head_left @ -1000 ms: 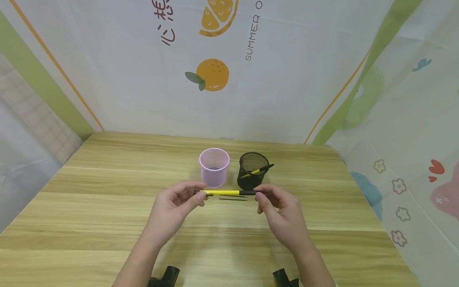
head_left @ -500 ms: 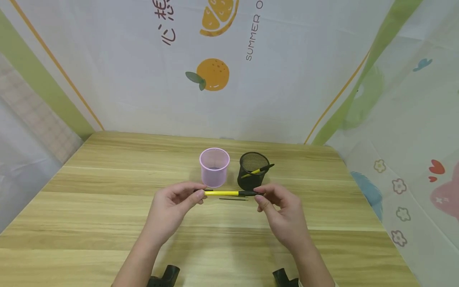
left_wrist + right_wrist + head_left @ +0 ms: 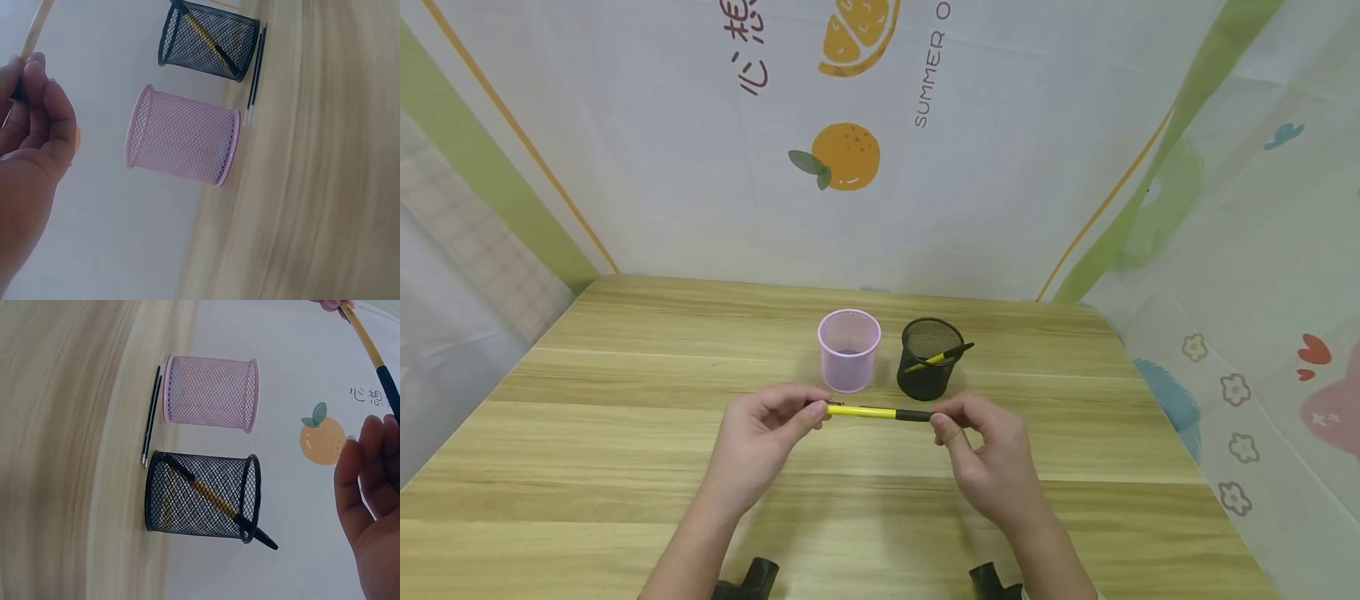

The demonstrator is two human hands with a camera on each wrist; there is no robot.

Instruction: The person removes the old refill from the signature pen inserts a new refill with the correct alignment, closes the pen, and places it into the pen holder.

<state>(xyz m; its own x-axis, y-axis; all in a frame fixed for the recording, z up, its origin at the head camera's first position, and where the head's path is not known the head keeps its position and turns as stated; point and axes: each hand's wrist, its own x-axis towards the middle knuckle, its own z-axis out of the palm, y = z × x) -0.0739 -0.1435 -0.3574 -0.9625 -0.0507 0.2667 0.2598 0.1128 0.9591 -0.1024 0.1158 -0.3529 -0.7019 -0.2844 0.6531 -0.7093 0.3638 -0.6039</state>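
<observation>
A yellow pen [image 3: 865, 412] with a black grip section is stretched level between both hands. My left hand [image 3: 763, 442] pinches its clip end between thumb and fingers, covering that end. At the black end, my right hand [image 3: 988, 458] pinches the pen the same way, hiding its tip. Just beyond the hands stand a pink mesh pen holder [image 3: 847, 373] and, to its right, a black mesh pen holder [image 3: 922, 385]. Another yellow and black pen [image 3: 937, 359] leans inside the black one. Two thin black pen refills [image 3: 151, 419] lie on the table beside the holders in the right wrist view.
The wood-grain table [image 3: 647, 400] reaches back to a white printed curtain [image 3: 985, 183], and more curtain hangs at both sides. Black fittings [image 3: 758, 577] show below the forearms at the bottom of the head view.
Both hands keep their pinch on the pen. The pen has dropped slightly in view, its right end more, and now covers the refills that showed before. The right hand has shifted slightly nearer me.
</observation>
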